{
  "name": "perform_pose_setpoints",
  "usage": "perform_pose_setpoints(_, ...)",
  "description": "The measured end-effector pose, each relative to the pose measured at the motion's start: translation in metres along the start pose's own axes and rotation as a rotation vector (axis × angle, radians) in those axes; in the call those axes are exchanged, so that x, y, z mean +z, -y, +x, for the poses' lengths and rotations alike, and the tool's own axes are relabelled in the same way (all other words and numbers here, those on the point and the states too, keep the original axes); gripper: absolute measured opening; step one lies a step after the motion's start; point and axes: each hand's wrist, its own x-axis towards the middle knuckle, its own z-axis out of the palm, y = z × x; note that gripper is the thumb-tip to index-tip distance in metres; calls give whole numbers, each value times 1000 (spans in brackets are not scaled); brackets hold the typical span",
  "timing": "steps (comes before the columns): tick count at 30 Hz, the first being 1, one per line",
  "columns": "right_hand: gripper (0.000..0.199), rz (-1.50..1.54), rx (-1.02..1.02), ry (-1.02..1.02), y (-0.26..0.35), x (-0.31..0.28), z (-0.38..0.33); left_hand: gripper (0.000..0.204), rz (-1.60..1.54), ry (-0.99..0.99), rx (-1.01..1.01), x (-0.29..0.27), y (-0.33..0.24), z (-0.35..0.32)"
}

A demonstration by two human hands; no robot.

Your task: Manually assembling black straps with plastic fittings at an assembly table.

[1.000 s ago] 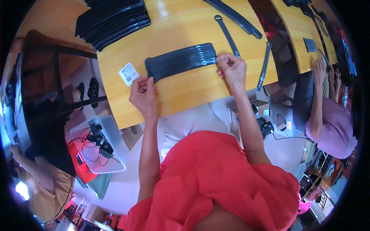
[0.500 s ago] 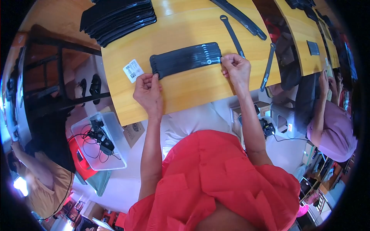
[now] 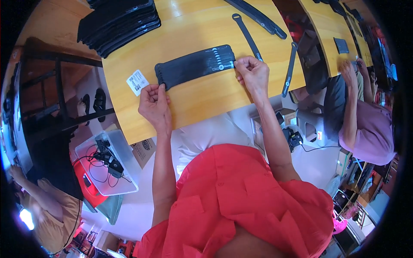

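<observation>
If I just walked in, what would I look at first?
Probably the fanned stack of black flat pieces in the middle of the yellow wooden table, with the left hand at one end and the right hand pinching the other. Next, the bright red shirt filling the bottom, and the pile of black pieces at the table's top left.

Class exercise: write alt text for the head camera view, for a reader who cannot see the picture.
Seen from above, a person in a red shirt holds a fanned bundle of black straps flat on a yellow wooden table, left hand at one end, right hand at the other. A white label lies beside it, and a stack of black straps sits further back.
</observation>
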Motion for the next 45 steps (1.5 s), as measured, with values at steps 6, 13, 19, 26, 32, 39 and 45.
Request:
perform_pose_setpoints(6, 11, -2, -4, -4, -1, 0, 3, 9, -28, 11, 12, 2, 1, 1)
perform_pose_setpoints(13, 11, -1, 5, 16, 3, -1, 2, 10, -35, 10, 19, 1, 5, 3)
perform_pose_setpoints(19, 11, -20, -6, 8, 3, 0, 1, 10, -50, 8, 25, 0, 5, 2)
perform_pose_setpoints(26, 12, -70, -68, -25, -6, 2, 3, 9, 1, 2, 43, 0, 3, 1)
perform_pose_setpoints(32, 15, -131, -127, -32, -5, 0, 3, 9, -25, 24, 91, -1, 10, 4)
perform_pose_setpoints(39, 12, -174, -100, 12, -6, -2, 4, 9, 11, 17, 132, 0, 11, 3)
perform_pose_setpoints(45, 11, -249, -159, -9, -16, 1, 14, 8, 19, 10, 173, 0, 14, 6)
